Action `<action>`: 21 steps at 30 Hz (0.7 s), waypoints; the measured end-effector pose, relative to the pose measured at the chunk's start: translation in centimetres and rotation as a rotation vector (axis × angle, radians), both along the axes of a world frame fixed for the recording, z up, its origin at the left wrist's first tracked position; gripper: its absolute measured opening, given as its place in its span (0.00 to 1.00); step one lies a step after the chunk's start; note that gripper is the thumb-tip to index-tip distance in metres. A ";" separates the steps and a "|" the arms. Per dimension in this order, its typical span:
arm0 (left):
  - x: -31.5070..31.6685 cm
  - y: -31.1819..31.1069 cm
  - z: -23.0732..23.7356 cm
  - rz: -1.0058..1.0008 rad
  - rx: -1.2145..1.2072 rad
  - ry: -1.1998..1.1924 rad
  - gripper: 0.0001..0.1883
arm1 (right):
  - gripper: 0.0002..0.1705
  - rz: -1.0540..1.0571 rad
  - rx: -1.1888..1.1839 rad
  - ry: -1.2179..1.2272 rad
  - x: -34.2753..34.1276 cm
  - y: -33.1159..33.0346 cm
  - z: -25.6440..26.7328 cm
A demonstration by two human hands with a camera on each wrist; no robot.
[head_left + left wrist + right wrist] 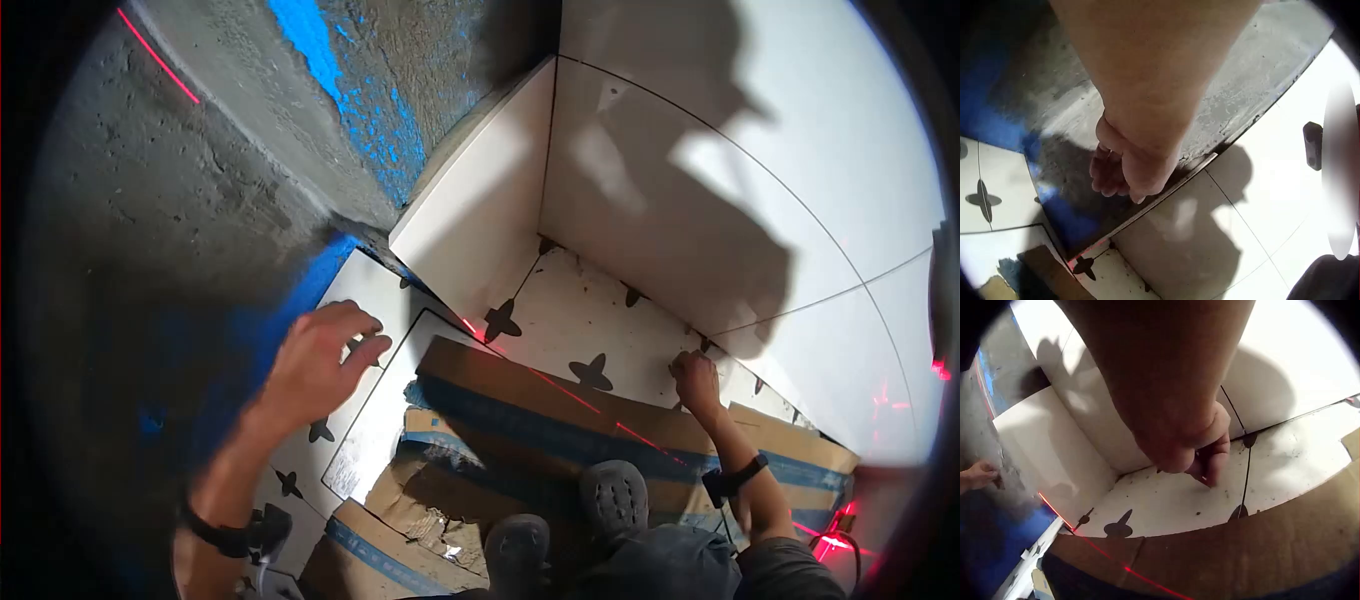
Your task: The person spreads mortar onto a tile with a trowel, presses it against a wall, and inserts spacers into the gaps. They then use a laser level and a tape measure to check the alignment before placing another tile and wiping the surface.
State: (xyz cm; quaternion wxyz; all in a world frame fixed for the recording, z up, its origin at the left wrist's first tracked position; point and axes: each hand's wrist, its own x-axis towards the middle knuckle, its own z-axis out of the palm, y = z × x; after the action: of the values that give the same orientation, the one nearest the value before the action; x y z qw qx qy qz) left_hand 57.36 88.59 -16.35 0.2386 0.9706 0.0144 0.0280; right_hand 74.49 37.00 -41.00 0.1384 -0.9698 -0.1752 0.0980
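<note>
My left hand (325, 358) hangs in the air over the strip of floor tile (405, 300) beside the blue-edged concrete. Its fingers are loosely bent, the thumb stands apart from them, and nothing shows between them. Low over the white floor tiles (1166, 500), close to the foot of the tiled wall (655, 190), is my right hand (695, 380). Its fingers (1215, 469) curl down towards the floor, where small dark crumbs lie scattered. The wrist and palm hide the inside of this hand, so I cannot tell whether it pinches anything.
A short upright tile panel (480, 190) meets the wall at the corner. Flattened cardboard (560, 400) with a blue band covers the floor before my shoes (615, 500). Rough concrete (150, 200) with blue paint lies left. A red laser line (560, 388) crosses the cardboard.
</note>
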 end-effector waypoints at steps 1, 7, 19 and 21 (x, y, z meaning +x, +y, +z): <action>0.5 0.0 1.4 -0.035 -0.006 -0.014 0.09 | 0.09 -0.040 0.008 0.015 0.1 0.3 0.4; 2.9 -3.6 6.1 0.053 0.046 -0.220 0.09 | 0.09 0.108 0.300 -0.144 0.8 5.0 2.8; 4.2 -6.9 4.1 0.240 0.088 -0.468 0.13 | 0.12 0.556 0.495 -0.126 0.6 28.7 -4.9; 4.2 -7.1 4.0 0.249 0.114 -0.476 0.13 | 0.11 0.506 0.531 -0.141 0.2 29.5 -5.0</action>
State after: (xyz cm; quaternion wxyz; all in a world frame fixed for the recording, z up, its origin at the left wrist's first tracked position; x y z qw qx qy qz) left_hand 61.54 81.50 -12.38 0.1750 0.9393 0.0755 0.2853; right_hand 74.65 66.46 -46.00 0.3442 -0.8305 -0.4378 0.0130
